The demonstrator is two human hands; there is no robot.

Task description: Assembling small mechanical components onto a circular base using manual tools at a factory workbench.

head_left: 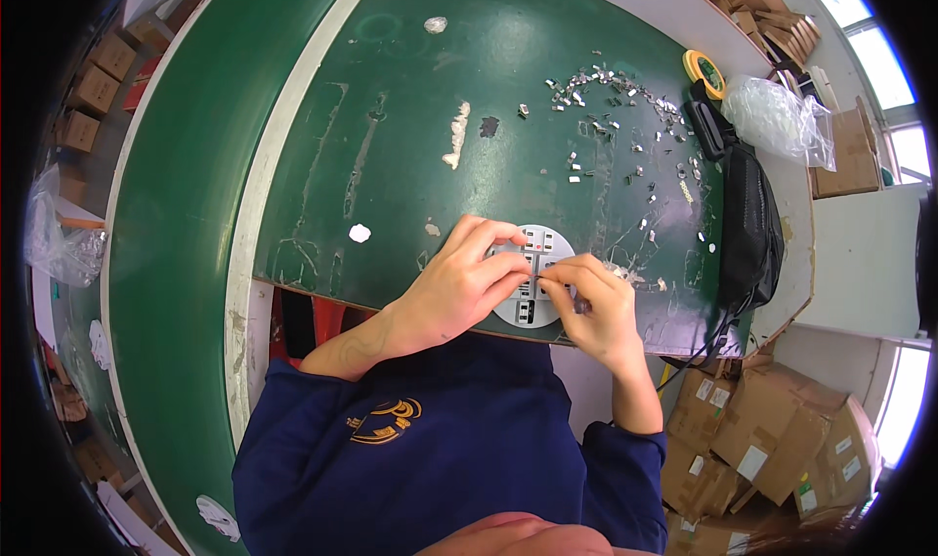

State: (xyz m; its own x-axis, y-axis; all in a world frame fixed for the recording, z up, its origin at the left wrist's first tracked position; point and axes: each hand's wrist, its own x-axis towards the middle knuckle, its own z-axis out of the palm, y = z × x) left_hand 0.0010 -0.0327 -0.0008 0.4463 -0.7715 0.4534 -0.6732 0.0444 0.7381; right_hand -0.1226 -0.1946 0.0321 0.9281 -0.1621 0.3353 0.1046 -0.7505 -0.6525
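On the green table's near edge lies a round light-grey disc (502,311) with several rectangular slots and dark-and-white fittings in it. My left hand (469,278) reaches over its left side, thumb and index finger pinched near the middle. From the right, my right hand (598,314) meets it there, its thumb and forefinger also pressed together. The two sets of fingertips nearly touch just above the disc. Whatever small piece they hold is too small to make out. Part of the disc is hidden under my fingers.
Many small metal and white pieces (575,179) are strewn over the table's right half. Along the right edge are a black bag (750,229), a yellow tape roll (692,64) and a clear plastic bag (782,121). A green belt (181,263) runs at left; cardboard boxes (772,429) sit lower right.
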